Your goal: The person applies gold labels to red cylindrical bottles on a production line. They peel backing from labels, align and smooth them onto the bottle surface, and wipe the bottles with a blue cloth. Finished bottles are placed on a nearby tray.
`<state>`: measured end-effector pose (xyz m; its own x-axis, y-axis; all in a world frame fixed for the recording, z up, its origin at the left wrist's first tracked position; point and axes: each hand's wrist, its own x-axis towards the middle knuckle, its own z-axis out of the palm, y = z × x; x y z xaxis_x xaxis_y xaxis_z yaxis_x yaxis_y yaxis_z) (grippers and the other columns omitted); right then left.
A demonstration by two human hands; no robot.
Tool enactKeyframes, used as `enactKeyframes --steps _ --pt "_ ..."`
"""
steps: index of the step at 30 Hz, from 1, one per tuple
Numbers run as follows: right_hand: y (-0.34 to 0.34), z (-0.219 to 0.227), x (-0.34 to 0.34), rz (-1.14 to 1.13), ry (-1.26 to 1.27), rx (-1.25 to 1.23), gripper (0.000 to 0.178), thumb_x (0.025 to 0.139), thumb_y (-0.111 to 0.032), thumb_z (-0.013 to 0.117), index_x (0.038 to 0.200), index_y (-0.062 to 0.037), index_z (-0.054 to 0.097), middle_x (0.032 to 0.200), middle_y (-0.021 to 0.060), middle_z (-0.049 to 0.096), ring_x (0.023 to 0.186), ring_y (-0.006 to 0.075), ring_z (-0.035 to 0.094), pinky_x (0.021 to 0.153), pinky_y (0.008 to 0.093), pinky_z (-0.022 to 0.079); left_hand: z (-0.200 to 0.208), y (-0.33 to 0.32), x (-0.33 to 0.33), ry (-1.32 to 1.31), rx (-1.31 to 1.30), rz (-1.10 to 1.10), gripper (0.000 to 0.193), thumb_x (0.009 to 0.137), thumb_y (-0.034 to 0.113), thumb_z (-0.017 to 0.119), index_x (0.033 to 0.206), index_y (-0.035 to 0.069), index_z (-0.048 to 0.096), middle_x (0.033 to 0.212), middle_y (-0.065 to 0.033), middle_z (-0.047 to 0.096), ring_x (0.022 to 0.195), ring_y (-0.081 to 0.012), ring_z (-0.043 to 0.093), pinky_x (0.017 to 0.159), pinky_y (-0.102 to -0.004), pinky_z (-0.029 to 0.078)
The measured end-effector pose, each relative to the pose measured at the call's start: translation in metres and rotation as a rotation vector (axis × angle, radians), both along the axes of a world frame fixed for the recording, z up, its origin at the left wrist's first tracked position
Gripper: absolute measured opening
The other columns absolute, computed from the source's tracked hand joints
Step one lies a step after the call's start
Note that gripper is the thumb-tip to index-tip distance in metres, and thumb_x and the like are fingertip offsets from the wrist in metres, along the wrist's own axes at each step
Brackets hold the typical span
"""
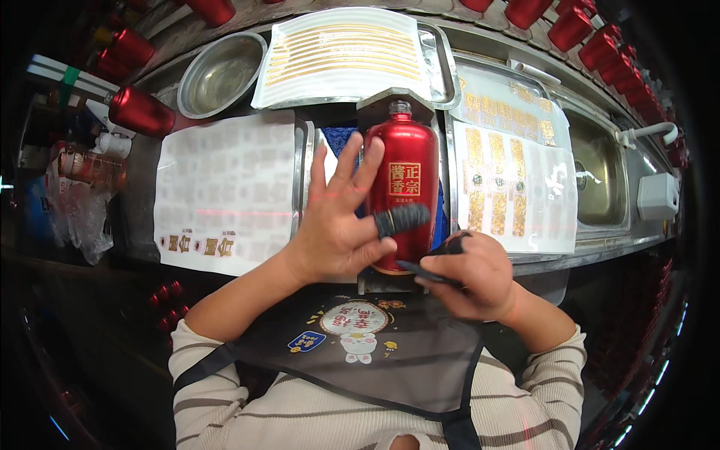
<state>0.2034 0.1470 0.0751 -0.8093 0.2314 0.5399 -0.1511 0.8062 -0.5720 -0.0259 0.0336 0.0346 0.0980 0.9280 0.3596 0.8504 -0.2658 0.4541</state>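
Observation:
A glossy red bottle (405,146) with a gold-framed label lies with its open neck pointing away from me, in the middle of the bench. Over its left side my left hand (341,217) is open, fingers spread, and a black ribbed wrap covers one finger that reaches across the bottle. Near the bottle's base, my right hand (472,274) is closed around a slim, dark pointed tool (427,270). The tool's tip is beside the lower edge of the bottle. Black covering also shows on a finger of the right hand.
Left lies a white sheet (225,172) with a few gold decals; right, sheets (551,195) of gold decals. Behind are a sheet of gold strips (345,56) and a metal bowl (225,75). A sink (592,161) is far right. Another red bottle (141,111) lies left.

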Motion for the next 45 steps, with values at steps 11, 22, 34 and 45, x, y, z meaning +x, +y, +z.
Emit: enactKeyframes --steps 11,22,34,45 --pt "0.009 -0.010 -0.038 -0.374 0.089 -0.424 0.021 0.084 -0.004 0.076 0.100 0.0003 0.063 0.087 0.0055 0.064 0.077 0.0099 0.059 0.069 0.0229 0.047 -0.014 -0.028 0.015 -0.155 0.074 0.173 0.038 0.098 0.044 0.056 0.110 0.015 0.077 0.161 -0.0225 0.029 0.149 -0.0461 0.021 0.114 -0.0658 0.001" --pt "0.033 -0.001 -0.067 -0.362 0.173 -0.105 0.020 0.086 -0.004 0.077 0.102 -0.0006 0.065 0.086 0.0068 0.067 0.074 0.0110 0.061 0.069 0.0232 0.050 -0.002 -0.028 0.020 -0.120 0.117 0.151 0.031 0.091 0.038 0.065 0.098 0.011 0.078 0.159 -0.0162 0.036 0.146 -0.0473 0.028 0.111 -0.0712 0.009" --pt "0.001 0.018 -0.039 0.164 -0.151 0.130 0.030 0.070 -0.008 0.084 0.098 -0.0087 0.074 0.081 0.0035 0.060 0.074 0.0204 0.061 0.064 0.0313 0.050 -0.012 -0.062 0.018 -0.656 0.193 0.256 0.030 0.086 0.023 0.067 0.100 -0.003 0.072 0.140 -0.0325 0.053 0.130 -0.0409 0.054 0.117 -0.0567 0.019" --pt "0.021 -0.021 -0.045 -0.611 0.118 -0.398 0.023 0.084 -0.010 0.081 0.098 -0.0031 0.064 0.087 0.0036 0.065 0.080 0.0102 0.060 0.073 0.0240 0.049 -0.017 -0.012 0.065 -0.233 0.115 0.270 0.125 0.069 0.040 0.088 0.159 0.006 0.008 0.160 -0.0255 0.019 0.149 -0.0425 0.018 0.117 -0.0628 0.005"
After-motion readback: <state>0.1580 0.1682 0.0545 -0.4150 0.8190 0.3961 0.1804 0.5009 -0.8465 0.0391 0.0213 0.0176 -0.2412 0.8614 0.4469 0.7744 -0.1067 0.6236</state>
